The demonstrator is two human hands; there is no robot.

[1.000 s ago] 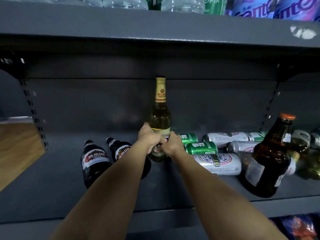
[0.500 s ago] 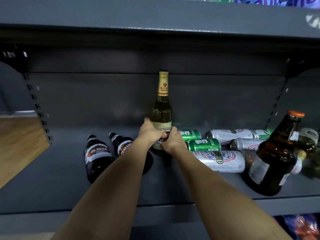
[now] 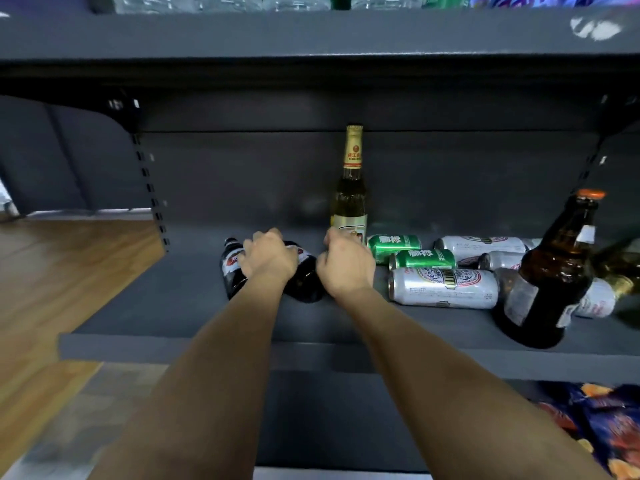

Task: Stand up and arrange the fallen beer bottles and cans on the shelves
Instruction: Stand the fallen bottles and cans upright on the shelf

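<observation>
The gold bottle (image 3: 349,202) stood upright at the back of the grey shelf (image 3: 166,306), its long axis vertical, cap up near the underside of the shelf above. Its neck wore a gold foil with a red emblem; the small print there was too fine to read.

Two dark bottles lay on their sides just left of it, side by side, long axes running front to back with necks pointing to the rear wall. The left dark bottle (image 3: 230,271) showed a red and white label, its writing not legible. The left hand (image 3: 268,259) lay over both, fingers curled down onto the right dark bottle (image 3: 304,282); a firm grip could not be told. The right hand (image 3: 346,268) was beside it, in front of the gold bottle's base, fingers curled; whether it held anything could not be told.

To the right lay cans on their sides, long axes running left to right: two green cans (image 3: 420,259) with white Chinese characters, and silver cans (image 3: 443,287) with a round red and blue emblem. A brown bottle (image 3: 550,282) with an orange cap stood near the front edge, leaning slightly, with a pale label whose print was unreadable.
</observation>
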